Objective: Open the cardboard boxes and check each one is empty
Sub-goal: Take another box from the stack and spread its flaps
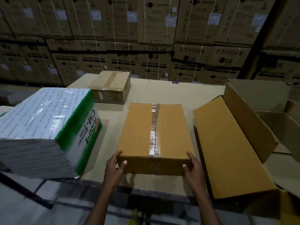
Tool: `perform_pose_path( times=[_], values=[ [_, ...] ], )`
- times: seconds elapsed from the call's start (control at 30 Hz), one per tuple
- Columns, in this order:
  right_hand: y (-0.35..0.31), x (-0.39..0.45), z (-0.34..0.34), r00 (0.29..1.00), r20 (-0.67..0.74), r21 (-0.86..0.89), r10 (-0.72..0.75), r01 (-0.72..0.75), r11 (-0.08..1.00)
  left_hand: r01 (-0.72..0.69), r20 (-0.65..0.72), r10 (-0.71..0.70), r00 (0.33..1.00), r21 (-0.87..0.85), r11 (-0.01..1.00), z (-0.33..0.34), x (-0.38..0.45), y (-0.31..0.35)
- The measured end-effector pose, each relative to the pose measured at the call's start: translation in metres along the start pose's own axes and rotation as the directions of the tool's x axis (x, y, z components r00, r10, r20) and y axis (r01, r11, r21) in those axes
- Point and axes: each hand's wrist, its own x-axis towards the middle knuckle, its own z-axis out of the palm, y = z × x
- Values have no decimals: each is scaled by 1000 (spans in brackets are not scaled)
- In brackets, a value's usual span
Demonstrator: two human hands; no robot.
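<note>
A brown cardboard box (138, 130) lies flat in the middle of the table, sealed by a strip of printed clear tape (154, 127) along its top seam. My left hand (113, 168) grips its near left corner, thumb on the front face. My right hand (194, 168) grips the near right corner the same way. To the right lies an opened box (227, 143) with its long flaps standing up. A smaller taped box (110, 86) sits at the far side of the table.
A white and green carton (48, 127) wrapped in plastic stands at the left, overhanging the table (170, 93). Another open box (279, 120) is at the far right. Stacked washing machine cartons (154, 62) wall off the back.
</note>
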Motion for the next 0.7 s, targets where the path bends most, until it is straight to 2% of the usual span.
perform_pose_path(
  times=[0.13, 0.2, 0.27, 0.33, 0.4, 0.47, 0.63, 0.7],
  values=[
    [8, -33, 1, 999, -46, -131, 10, -16, 991, 4, -114, -3, 993, 7, 1000, 9, -36, -2],
    [12, -45, 2, 997, -81, -124, 13, -23, 992, 20, -127, -23, 992, -27, 999, 11, -51, -5],
    [14, -51, 1, 992, -128, -18, 10, -12, 1000, 57, -135, -67, 989, -75, 996, 7, -59, -8],
    [11, -52, 0, 983, -162, 148, 90, -66, 987, 82, -135, -97, 986, -111, 990, 2, -59, -14],
    [13, -49, 0, 969, -148, 277, 197, -150, 949, 128, -95, -139, 986, -114, 985, -1, -55, -24],
    [21, -44, 2, 962, -106, 336, 253, -205, 919, 203, -22, -207, 978, -105, 973, 1, -50, -31],
    [32, -36, -2, 951, 35, 380, 307, -297, 876, 312, 126, -293, 948, -187, 931, 11, -37, -34],
    [37, -39, -3, 947, 88, 342, 308, -319, 884, 330, 148, -304, 941, -208, 921, 13, -37, -34]
  ],
)
